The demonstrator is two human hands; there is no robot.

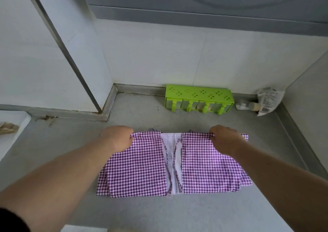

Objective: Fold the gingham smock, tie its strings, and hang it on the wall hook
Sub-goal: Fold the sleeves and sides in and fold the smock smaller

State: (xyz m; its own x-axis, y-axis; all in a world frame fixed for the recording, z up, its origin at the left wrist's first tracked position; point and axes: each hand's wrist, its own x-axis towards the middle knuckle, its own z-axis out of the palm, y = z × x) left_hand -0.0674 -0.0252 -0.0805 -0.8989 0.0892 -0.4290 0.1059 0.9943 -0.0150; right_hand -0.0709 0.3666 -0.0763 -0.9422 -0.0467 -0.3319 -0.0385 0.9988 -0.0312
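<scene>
The purple-and-white gingham smock [138, 168] lies flat on the grey counter, both side panels folded inward so a strip of pale lining shows down the middle. Two thin gingham strings [174, 160] run down that strip. My left hand [119, 137] pinches the far left corner of the smock. My right hand [225, 139] pinches the far edge on the right side. Both hands hold fabric against the counter. No wall hook is in view.
A green plastic rack [198, 93] stands against the back wall. A small bottle [246, 105] and a clear packet [268, 100] sit in the back right corner. A white board [10, 132] lies at the left edge. A raised counter lip [294, 139] runs along the right.
</scene>
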